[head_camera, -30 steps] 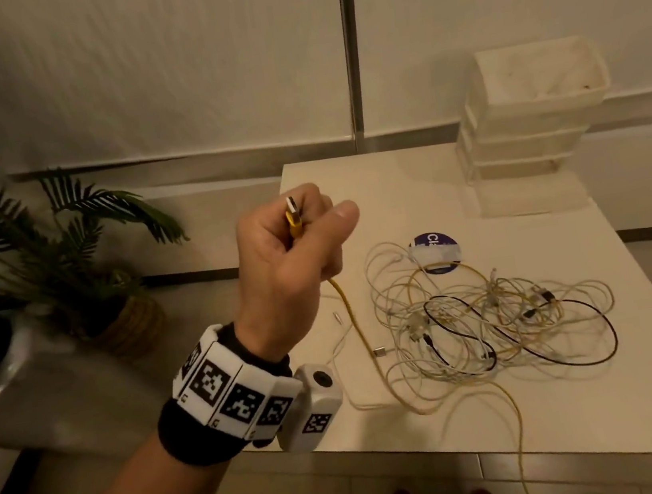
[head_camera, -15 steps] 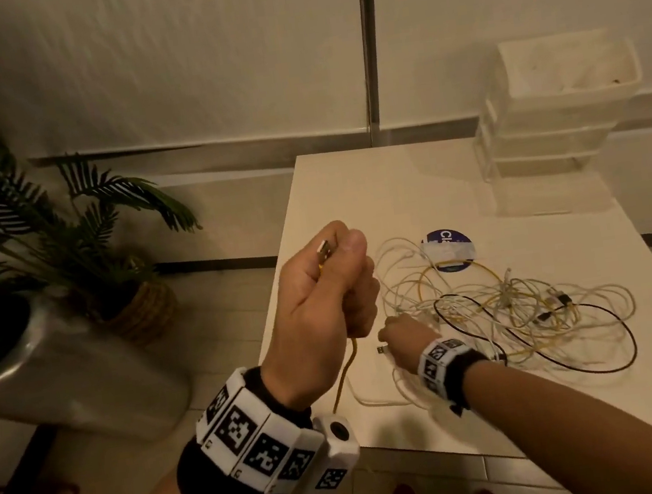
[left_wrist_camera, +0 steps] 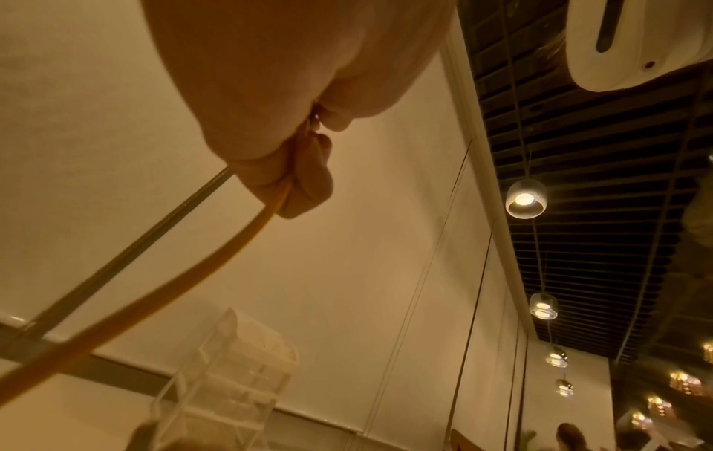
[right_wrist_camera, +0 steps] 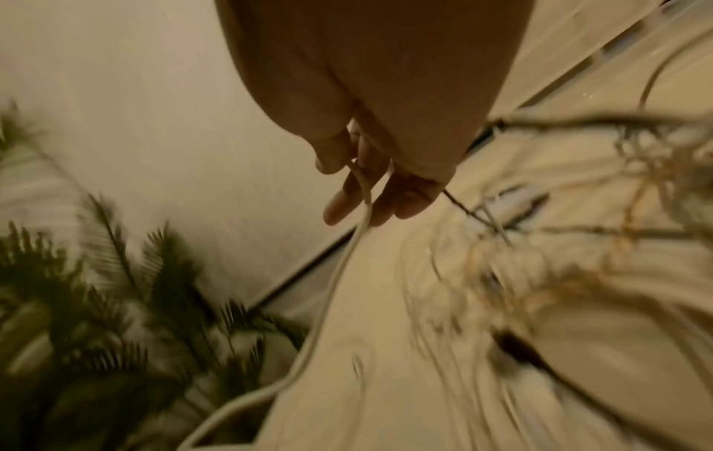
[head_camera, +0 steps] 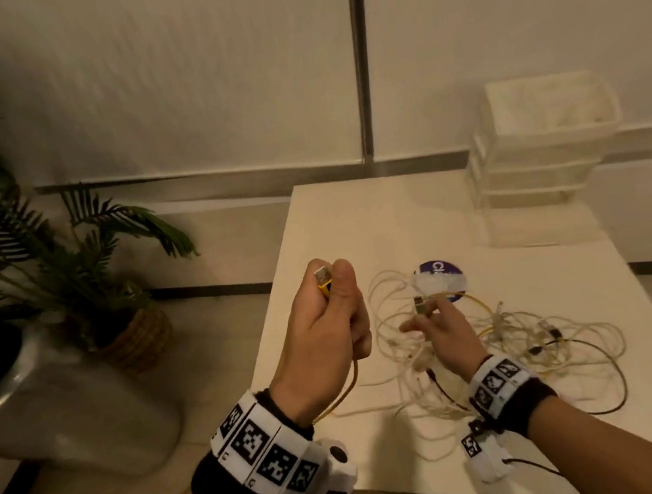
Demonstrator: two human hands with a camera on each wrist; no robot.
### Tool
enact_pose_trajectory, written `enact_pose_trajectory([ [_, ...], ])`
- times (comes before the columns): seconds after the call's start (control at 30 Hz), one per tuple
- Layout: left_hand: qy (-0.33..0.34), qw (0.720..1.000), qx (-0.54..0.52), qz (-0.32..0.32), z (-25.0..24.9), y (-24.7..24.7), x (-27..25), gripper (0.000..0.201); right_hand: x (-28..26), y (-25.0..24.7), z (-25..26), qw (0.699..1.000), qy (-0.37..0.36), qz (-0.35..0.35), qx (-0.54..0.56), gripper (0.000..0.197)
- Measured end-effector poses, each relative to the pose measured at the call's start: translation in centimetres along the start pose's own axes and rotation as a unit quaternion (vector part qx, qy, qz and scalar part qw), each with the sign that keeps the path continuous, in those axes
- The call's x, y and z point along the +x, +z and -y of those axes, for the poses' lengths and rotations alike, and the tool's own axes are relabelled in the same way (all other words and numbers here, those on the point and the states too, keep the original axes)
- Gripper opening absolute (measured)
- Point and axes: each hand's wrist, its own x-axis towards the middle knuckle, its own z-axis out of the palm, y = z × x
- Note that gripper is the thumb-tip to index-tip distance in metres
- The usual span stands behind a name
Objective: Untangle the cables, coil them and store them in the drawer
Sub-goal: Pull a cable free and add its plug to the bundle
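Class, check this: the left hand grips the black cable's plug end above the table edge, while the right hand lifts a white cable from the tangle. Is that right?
One error: the left hand grips the yellow cable, not a black one, as the head view shows. The right hand does lift a white cable.

The table (head_camera: 511, 447) at lower right looks smooth and matt. The drawer unit (head_camera: 545, 149) at upper right is clear plastic. The yellow cable (head_camera: 354, 385) ends in a shiny metal plug (head_camera: 322, 275); the plant's basket (head_camera: 140, 340) looks woven.
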Motion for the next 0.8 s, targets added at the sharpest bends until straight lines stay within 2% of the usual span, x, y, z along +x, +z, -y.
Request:
enact_pose_trajectory([
  [0.07, -0.012, 1.0, 0.009, 0.006, -0.1, 1.5, 1.4, 0.035, -0.6, -3.2, 4.7, 0.996, -0.051, -0.028, 0.065, 0.009],
  [0.2, -0.017, 0.999, 0.04, 0.017, -0.7, 5.3, 4.0, 0.031, -2.2, -8.3, 13.2, 0.984, -0.134, -0.015, 0.12, 0.014],
  [0.33, 0.04, 0.997, 0.033, 0.053, -1.8, 9.9, 5.3, 0.023, -5.1, -10.7, 17.9, 0.978, -0.176, 0.005, 0.115, 0.022],
  [0.47, 0.088, 0.991, 0.055, 0.087, -3.1, 13.2, 5.4, 0.021, -7.7, -12.1, 20.3, 0.969, -0.213, 0.002, 0.125, 0.025],
  [0.57, 0.087, 0.993, 0.049, 0.06, -3.5, 14.5, 5.8, 0.024, -8.7, -13.2, 20.8, 0.962, -0.232, 0.037, 0.141, 0.026],
  [0.67, 0.083, 0.994, 0.038, 0.063, -3.5, 15.3, 5.9, 0.025, -9.1, -13.4, 20.3, 0.963, -0.252, 0.001, 0.094, 0.024],
  [0.8, 0.141, 0.987, 0.063, 0.041, -3.7, 15.2, 5.9, 0.033, -9.4, -13.2, 19.2, 0.953, -0.29, -0.025, 0.081, 0.026],
])
